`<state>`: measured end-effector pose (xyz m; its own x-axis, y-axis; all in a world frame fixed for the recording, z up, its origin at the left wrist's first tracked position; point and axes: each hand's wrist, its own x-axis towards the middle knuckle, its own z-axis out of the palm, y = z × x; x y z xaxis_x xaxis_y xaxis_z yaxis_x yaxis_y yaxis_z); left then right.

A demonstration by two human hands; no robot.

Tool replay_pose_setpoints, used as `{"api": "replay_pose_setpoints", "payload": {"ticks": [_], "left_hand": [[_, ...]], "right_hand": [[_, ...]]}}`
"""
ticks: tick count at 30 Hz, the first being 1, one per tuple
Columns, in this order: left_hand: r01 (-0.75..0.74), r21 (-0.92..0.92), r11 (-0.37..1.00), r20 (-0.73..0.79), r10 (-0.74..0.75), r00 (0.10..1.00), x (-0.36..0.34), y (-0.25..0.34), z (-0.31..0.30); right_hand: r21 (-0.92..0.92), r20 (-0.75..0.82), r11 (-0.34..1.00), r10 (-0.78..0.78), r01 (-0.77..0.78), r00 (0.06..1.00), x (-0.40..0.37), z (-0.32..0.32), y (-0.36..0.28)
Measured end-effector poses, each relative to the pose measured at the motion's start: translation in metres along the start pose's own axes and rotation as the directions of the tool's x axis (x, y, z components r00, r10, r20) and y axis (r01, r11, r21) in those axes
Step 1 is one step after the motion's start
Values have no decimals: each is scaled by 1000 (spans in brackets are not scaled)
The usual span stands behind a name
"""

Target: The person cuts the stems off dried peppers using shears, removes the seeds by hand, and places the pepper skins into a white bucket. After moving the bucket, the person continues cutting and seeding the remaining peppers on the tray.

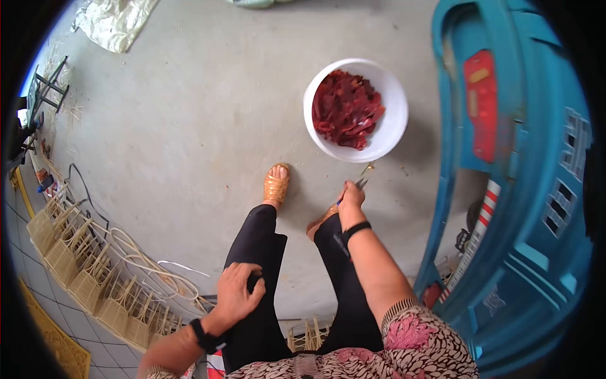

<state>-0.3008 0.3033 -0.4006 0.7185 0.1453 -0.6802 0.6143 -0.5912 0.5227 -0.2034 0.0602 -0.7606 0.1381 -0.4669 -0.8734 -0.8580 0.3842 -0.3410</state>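
My right hand [351, 194] is closed around small scissors [362, 183]. Their grey metal tips stick out past the fingers, and a bit of blue handle shows; the rest is hidden in the hand. Just beyond it on the floor stands a white bucket [396, 120], partly filled with dark red pieces that look like cut dried chili peppers [347, 110]. My left hand [240, 289] is over my left thigh, thumb apart from loosely bent fingers, with nothing visible in it. Small stem-like scraps [369, 167] lie between the bucket and my right hand.
A large blue tricycle-like vehicle body [530, 208] with a red light fills the right side. Several woven baskets [88, 278] line the lower left, beside coiled pale tubing [136, 252]. A crumpled plastic sheet [117, 22] lies at the upper left on the concrete floor [189, 126].
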Motion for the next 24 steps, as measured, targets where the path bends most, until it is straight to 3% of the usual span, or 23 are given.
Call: {"api": "replay_pose_setpoints", "payload": {"ticks": [3,6,9,10,11,12,13,15,17,20,24], "left_hand": [[12,5,1000,18,-12,1000,-11,-2,6],[22,-10,1000,43,-22,999,-15,-9,11],[31,-15,999,128,-29,991,-12,-20,15],[72,-67,995,149,-61,987,-7,-35,27],[96,-118,988,170,-76,983,3,-37,28],[109,-12,994,211,-104,972,9,-24,21],[94,-42,995,251,-80,965,9,3,4],[64,-219,974,265,-4,964,13,41,-9],[-130,-242,962,256,192,947,0,109,-43],[-391,-332,859,277,484,830,-21,195,-73],[-591,-422,687,289,721,630,-86,331,-111]], "right_hand": [[33,145,997,69,-75,987,-130,-10,-65],[167,227,986,-63,24,972,-222,-2,-135],[59,340,980,-199,190,919,-284,-28,-156],[2,491,966,-227,259,841,-319,-49,-161],[-76,534,973,-147,220,833,-372,-68,-173],[-125,664,959,-108,253,740,-401,-93,-174],[-195,737,900,-127,390,663,-430,-118,-177],[-325,788,756,-117,569,605,-498,-166,-204],[-326,828,671,-136,666,543,-556,-211,-228],[-198,780,526,-426,827,458,-605,-271,-258],[-240,506,436,-706,867,495,-646,-354,-313]]}}
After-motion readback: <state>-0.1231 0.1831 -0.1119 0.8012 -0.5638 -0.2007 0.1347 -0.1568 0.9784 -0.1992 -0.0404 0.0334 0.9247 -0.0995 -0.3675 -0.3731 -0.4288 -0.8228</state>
